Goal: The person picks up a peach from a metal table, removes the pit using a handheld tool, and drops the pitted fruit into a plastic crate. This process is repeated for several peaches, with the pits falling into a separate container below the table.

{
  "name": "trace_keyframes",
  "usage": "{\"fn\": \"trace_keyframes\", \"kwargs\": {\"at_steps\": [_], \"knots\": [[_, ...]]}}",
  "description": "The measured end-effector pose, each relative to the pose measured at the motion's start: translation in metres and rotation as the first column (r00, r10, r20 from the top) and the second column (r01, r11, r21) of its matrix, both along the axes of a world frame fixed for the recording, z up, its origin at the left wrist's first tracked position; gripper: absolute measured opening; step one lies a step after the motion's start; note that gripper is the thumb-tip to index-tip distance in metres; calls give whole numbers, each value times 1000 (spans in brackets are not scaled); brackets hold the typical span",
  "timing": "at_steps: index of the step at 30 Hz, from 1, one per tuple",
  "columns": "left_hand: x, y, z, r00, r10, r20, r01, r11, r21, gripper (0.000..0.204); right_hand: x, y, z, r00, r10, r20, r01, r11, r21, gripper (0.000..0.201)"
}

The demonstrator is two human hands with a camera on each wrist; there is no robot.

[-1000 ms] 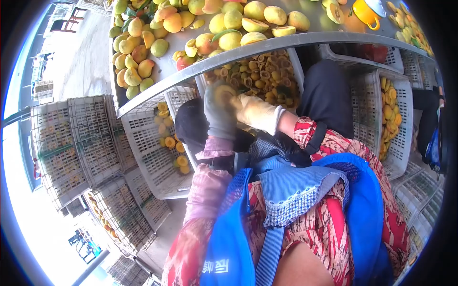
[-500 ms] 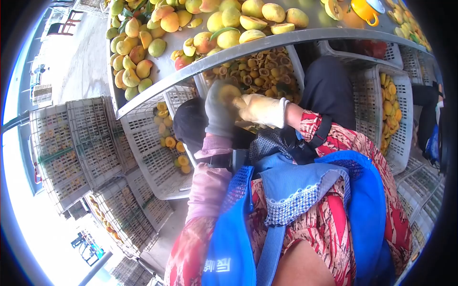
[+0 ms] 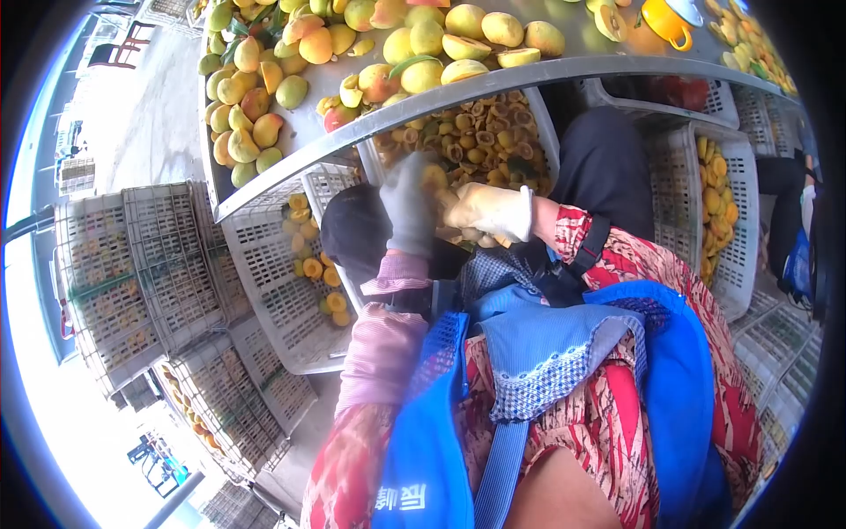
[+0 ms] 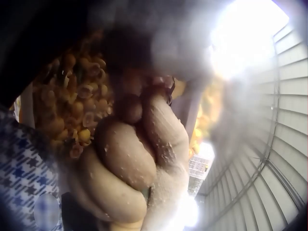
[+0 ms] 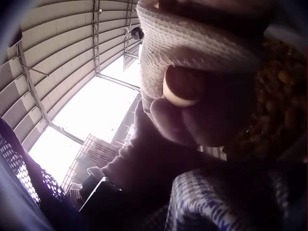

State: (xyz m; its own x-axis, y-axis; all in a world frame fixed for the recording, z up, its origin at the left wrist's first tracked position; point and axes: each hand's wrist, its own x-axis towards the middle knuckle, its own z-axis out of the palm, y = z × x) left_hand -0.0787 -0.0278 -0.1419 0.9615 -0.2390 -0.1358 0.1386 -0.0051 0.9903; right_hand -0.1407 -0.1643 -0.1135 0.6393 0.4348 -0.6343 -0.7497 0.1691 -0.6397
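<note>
Left hand [image 3: 407, 207] curled around the fruit [image 3: 434, 177], right hand [image 3: 489, 212] curled on something I can't see: juicy gloves could slip.

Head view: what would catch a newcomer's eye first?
Probably the bright yellow cup at upper right, then the whole and cut fruit heaped on the metal table. Below its edge, gloved left hand and right hand meet beside a crate of fruit pieces.
</note>
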Motion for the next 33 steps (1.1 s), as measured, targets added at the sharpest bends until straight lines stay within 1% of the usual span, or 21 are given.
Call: {"fn": "trace_keyframes", "kwargs": {"at_steps": [2, 4, 6, 9, 11, 12, 13, 14, 15, 16, 18, 19, 22, 23, 26, 27, 29, 30, 31, 32, 33], "knots": [[1, -4, 10, 998, 22, -52, -24, 999, -42, 22, 1, -6, 4, 999, 10, -48, -11, 1000, -13, 14], [4, -7, 15, 980, -3, -197, -22, 992, -125, 25, 2, -13, 26, 997, 28, -74, -33, 997, -74, 12], [6, -6, 4, 994, -59, -91, 61, 998, 16, 24, 0, -12, 45, 996, 50, -79, -63, 984, -169, 18], [1, -4, 0, 971, -178, 157, 135, 958, 252, 21, -6, -18, 39, 995, 81, -51, -85, 993, -80, 23], [-5, -5, 20, 912, -309, 270, 190, 901, 389, 18, -13, -27, 21, 994, 86, -63, -75, 984, 162, 22], [-7, -3, 30, 917, -365, 159, 293, 890, 351, 19, -15, -30, 20, 994, 91, -66, -69, 957, 280, 22], [-6, -1, 40, 905, -422, 54, 388, 872, 300, 20, -18, -31, 22, 989, 140, -43, -128, 968, 214, 21], [-5, 1, 46, 877, -479, -46, 475, 847, 237, 21, -19, -32, 21, 984, 166, -60, -147, 959, 244, 18], [-4, 6, 46, 844, -483, -232, 505, 862, 45, 24, -22, -31, 22, 978, 193, -79, -164, 947, 277, 14], [-4, 7, 46, 840, -488, -236, 500, 866, -13, 25, -23, -30, 25, 970, 222, -95, -184, 933, 310, 12], [-6, 9, 53, 830, -502, -242, 487, 864, -125, 26, -32, -26, 35, 985, 166, -50, -134, 911, 390, 17], [-3, 7, 59, 847, -516, -128, 508, 857, -93, 29, -32, -26, 41, 989, 146, -33, -118, 895, 429, 19], [-12, -9, 78, 854, -489, -176, 394, 830, -394, 35, -36, -31, 40, 998, 58, -2, -49, 857, 513, 24], [-14, -19, 70, 890, -377, -257, 225, 853, -472, 38, -37, -34, 36, 1000, 25, 6, -24, 835, 550, 25], [-15, -49, 84, 972, -213, -102, 146, 881, -450, 38, -36, -45, 30, 998, -58, 33, 19, 723, 690, 25], [-11, -57, 82, 934, -274, -230, 73, 775, -628, 35, -37, -47, 30, 996, -80, 35, 27, 668, 744, 25], [-5, -64, 80, 888, -321, -329, -23, 683, -730, 35, -38, -50, 32, 987, -117, 106, -29, 524, 851, 25], [-6, -63, 80, 857, -347, -382, -85, 636, -767, 36, -41, -51, 35, 984, -152, 97, 2, 549, 836, 26], [-6, -61, 88, 826, -370, -426, -152, 581, -800, 26, -42, -51, 40, 978, -185, 92, 31, 573, 819, 26], [-2, -52, 82, 950, -192, -248, -10, 772, -635, 23, -43, -52, 43, 972, -218, 90, 58, 594, 802, 27], [6, -38, 66, 998, -60, -1, 54, 918, -393, 23, -42, -55, 28, 975, -217, 55, 104, 656, 747, 25]]}}
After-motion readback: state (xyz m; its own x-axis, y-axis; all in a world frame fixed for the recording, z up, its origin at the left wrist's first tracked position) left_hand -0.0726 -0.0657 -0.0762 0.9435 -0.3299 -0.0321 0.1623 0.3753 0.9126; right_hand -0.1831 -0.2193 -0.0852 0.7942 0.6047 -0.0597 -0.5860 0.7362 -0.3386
